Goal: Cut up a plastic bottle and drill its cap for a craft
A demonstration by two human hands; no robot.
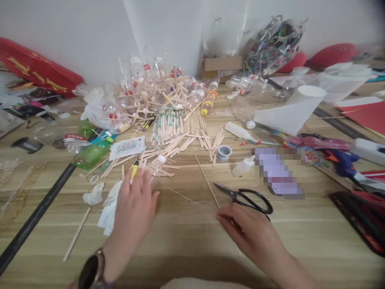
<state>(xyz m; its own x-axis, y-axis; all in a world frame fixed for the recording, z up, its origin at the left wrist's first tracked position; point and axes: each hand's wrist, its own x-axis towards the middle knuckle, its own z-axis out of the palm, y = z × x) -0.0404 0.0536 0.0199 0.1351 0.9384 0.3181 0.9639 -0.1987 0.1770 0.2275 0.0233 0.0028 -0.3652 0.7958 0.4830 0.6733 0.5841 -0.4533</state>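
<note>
My left hand [134,204], with a dark watch on its wrist, reaches over the table with fingers stretched and thumb apart. Its fingertips lie at a yellow-and-black pen-shaped tool [134,170]; whether they touch it I cannot tell. Beside it are a small clear bottle [159,162] and crumpled white tissue [110,212]. The fingers of my right hand [249,226] are pinched around the lower end of a thin bamboo skewer [207,176], which points away from me. Black-handled scissors [245,196] lie just beyond that hand, partly covered by it.
Wooden sticks [180,144], skewers and clear plastic bottles [144,72] pile up at the back. A wire spool [224,152], a white glue bottle [243,166] and a blurred-out phone [278,172] stand or lie to the right. A black strip [39,212] crosses the left side.
</note>
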